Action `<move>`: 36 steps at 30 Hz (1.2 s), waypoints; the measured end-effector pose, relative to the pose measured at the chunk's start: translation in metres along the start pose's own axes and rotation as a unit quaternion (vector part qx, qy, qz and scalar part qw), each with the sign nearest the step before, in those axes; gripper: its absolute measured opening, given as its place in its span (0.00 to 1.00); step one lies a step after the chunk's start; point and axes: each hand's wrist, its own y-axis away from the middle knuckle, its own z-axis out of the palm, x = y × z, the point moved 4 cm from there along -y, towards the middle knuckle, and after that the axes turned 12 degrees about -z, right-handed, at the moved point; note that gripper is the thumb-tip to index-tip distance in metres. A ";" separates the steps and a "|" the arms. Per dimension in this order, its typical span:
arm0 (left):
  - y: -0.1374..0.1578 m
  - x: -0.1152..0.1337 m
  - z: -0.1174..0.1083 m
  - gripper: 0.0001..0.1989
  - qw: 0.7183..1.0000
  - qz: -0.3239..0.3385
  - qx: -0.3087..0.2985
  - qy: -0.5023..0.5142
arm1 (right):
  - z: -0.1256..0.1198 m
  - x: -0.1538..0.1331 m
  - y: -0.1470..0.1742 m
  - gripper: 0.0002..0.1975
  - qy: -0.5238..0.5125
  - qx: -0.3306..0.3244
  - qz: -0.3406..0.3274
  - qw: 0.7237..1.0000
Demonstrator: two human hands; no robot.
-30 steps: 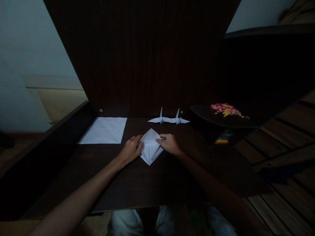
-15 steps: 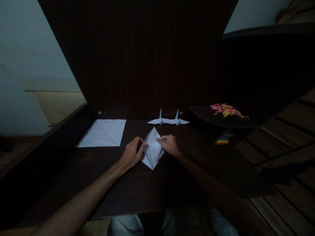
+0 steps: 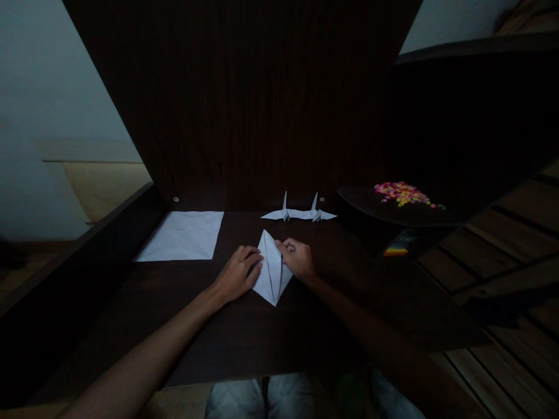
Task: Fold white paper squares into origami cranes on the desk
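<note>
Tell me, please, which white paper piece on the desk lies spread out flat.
The sheet at far left; the diamond between the left hand and right hand is folded, as are the birdlike figures behind it.

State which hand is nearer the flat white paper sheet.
Left. The left hand is just right of the flat white paper sheet; the right hand is farther right, at the right edge of the folded white paper.

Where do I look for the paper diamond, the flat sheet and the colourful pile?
Paper diamond (image 3: 271,269): head view, on its creased upper face.
Flat sheet (image 3: 181,236): head view, middle of its top.
Colourful pile (image 3: 402,192): head view, mid-heap.
</note>
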 end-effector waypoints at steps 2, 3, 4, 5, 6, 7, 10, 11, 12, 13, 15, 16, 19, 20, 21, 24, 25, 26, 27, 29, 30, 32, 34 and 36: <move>0.000 -0.004 0.003 0.13 1.000 -0.003 -0.002 -0.020 | 0.000 0.000 0.000 0.18 -0.019 -0.020 -0.005 1.000; 0.001 -0.006 0.005 0.14 1.000 -0.004 -0.006 -0.026 | 0.000 0.001 0.000 0.17 -0.027 -0.034 -0.013 0.999; 0.001 -0.008 0.007 0.15 0.999 -0.005 -0.011 -0.031 | 0.000 0.001 0.000 0.15 -0.031 -0.049 -0.027 0.998; 0.002 -0.010 0.008 0.17 0.999 -0.006 -0.019 -0.037 | -0.001 0.001 0.000 0.13 -0.030 -0.065 -0.048 0.996; 0.002 -0.012 0.009 0.18 0.999 -0.006 -0.028 -0.044 | -0.001 0.000 0.000 0.11 -0.023 -0.082 -0.074 0.994; 0.003 -0.014 0.011 0.20 0.998 -0.004 -0.039 -0.051 | -0.002 -0.001 0.000 0.09 -0.011 -0.101 -0.106 0.989; 0.004 -0.017 0.012 0.23 0.995 0.000 -0.073 -0.068 | -0.004 -0.005 0.003 0.10 0.038 -0.153 -0.193 0.968; 0.005 -0.018 0.011 0.23 0.994 0.000 -0.082 -0.071 | -0.005 -0.006 0.004 0.10 0.053 -0.164 -0.217 0.961; 0.005 -0.018 0.011 0.24 0.993 0.000 -0.089 -0.074 | -0.006 -0.008 0.005 0.11 0.065 -0.172 -0.235 0.954; 0.005 -0.018 0.010 0.25 0.992 0.000 -0.097 -0.076 | -0.006 -0.009 0.006 0.11 0.073 -0.177 -0.250 0.949; 0.006 -0.018 0.009 0.26 0.990 0.001 -0.113 -0.080 | -0.007 -0.009 0.007 0.12 0.074 -0.185 -0.269 0.942; 0.006 -0.018 0.009 0.27 0.989 0.001 -0.120 -0.082 | -0.006 -0.009 0.008 0.13 0.070 -0.191 -0.276 0.939; 0.006 -0.018 0.009 0.30 0.986 0.001 -0.138 -0.092 | -0.003 -0.006 0.010 0.17 0.063 -0.227 -0.292 0.927; 0.007 -0.018 0.009 0.30 0.986 0.003 -0.139 -0.095 | -0.001 -0.004 0.011 0.19 0.066 -0.243 -0.295 0.922; 0.007 -0.018 0.010 0.31 0.985 0.007 -0.139 -0.097 | 0.001 -0.003 0.012 0.21 0.069 -0.258 -0.297 0.917; 0.008 -0.018 0.011 0.32 0.986 0.020 -0.129 -0.101 | 0.003 -0.002 0.015 0.27 0.076 -0.284 -0.299 0.908; 0.009 -0.017 0.012 0.33 0.987 0.025 -0.125 -0.102 | 0.003 -0.003 0.016 0.28 0.077 -0.288 -0.299 0.907; 0.009 -0.017 0.013 0.33 0.987 0.029 -0.122 -0.104 | 0.003 -0.004 0.016 0.29 0.077 -0.291 -0.297 0.906; 0.010 -0.016 0.014 0.34 0.987 0.032 -0.118 -0.106 | 0.004 -0.004 0.017 0.30 0.078 -0.292 -0.295 0.906; 0.011 -0.016 0.015 0.36 0.987 0.033 -0.110 -0.111 | 0.004 -0.005 0.017 0.31 0.081 -0.292 -0.290 0.908; 0.011 -0.015 0.016 0.37 0.987 0.031 -0.107 -0.114 | 0.004 -0.005 0.017 0.32 0.083 -0.291 -0.288 0.908; 0.012 -0.015 0.017 0.40 0.987 0.023 -0.105 -0.118 | 0.004 -0.005 0.018 0.32 0.089 -0.291 -0.288 0.908; 0.011 -0.015 0.018 0.42 0.987 0.018 -0.108 -0.120 | 0.005 -0.006 0.018 0.29 0.094 -0.293 -0.291 0.906; 0.011 -0.015 0.018 0.44 0.986 0.015 -0.114 -0.122 | 0.005 -0.008 0.018 0.24 0.095 -0.294 -0.294 0.904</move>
